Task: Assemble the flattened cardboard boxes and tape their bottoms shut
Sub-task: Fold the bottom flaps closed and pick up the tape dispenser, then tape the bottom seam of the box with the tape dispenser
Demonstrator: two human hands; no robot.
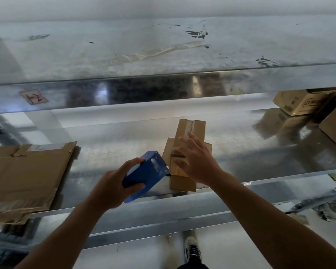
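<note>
Cardboard box (191, 131) sits on the metal shelf (260, 158), directly under my right hand (197, 161), its long axis running away from me. Right hand lies flat on the box top, fingers spread and straight, pressing rather than gripping. Beyond the fingertips the far end of the box shows a strip of clear tape (192, 126) along the seam. Brown flaps stick out on both sides of the hand (motion blur there, can't read the edges well).

Just left of that hand: blue tape dispenser (146, 172), toothed end touching or almost touching the near corner of the box. Left hand (109, 188) is wrapped round the dispenser body, thumb on top, fingers curled underneath.

Well left of the left hand: stack of flattened boxes (25, 177), lying flat on the same shelf and overhanging its front edge.

Far right of the right hand, toward the back: assembled boxes (303, 102), tilted against each other.

Above both hands: upper shelf (124, 55), with a red-bordered label (33, 96) on its front lip.

Below the right forearm: one shoe (192, 249) on the floor.
</note>
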